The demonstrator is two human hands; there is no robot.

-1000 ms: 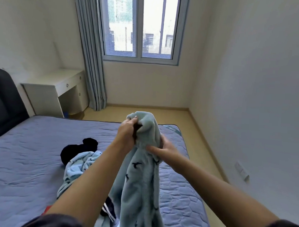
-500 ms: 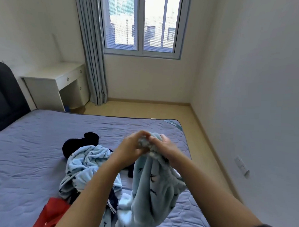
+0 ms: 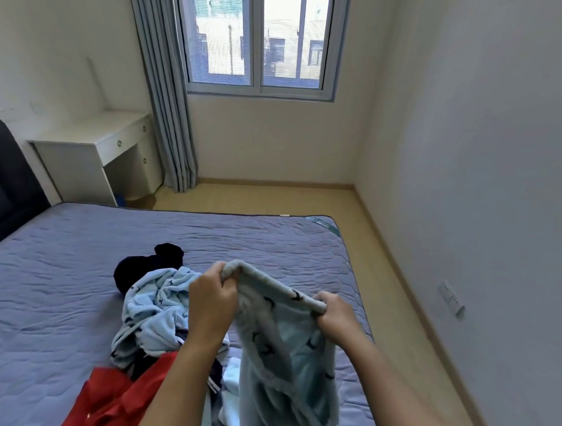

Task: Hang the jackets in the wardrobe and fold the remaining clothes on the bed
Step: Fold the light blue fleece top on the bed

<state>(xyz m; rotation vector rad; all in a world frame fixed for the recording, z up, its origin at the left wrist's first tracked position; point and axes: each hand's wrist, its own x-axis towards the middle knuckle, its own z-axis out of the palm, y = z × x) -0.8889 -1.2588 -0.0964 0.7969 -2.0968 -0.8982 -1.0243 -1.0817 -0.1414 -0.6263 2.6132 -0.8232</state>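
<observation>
A pale teal fleece garment with small dark bird prints [image 3: 286, 358] hangs in front of me over the bed [image 3: 61, 283]. My left hand [image 3: 211, 301] pinches one end of its top edge and my right hand [image 3: 336, 313] grips the other end, with the edge stretched between them. Beneath my arms lies a heap of clothes: a light blue printed fleece piece [image 3: 153, 313], a black garment [image 3: 142, 268] and a red garment [image 3: 113, 398]. No wardrobe is in view.
The bed has a grey-purple quilted cover and a dark headboard [image 3: 4, 184] at the left. A white desk with drawers [image 3: 92, 153] stands by the grey curtain [image 3: 162, 88] under the window. Wooden floor [image 3: 384, 249] runs along the right wall.
My hands were together high on a bunched part of the teal garment. They have come down and moved apart, spreading its top edge. The view has tilted down, showing more of the clothes heap.
</observation>
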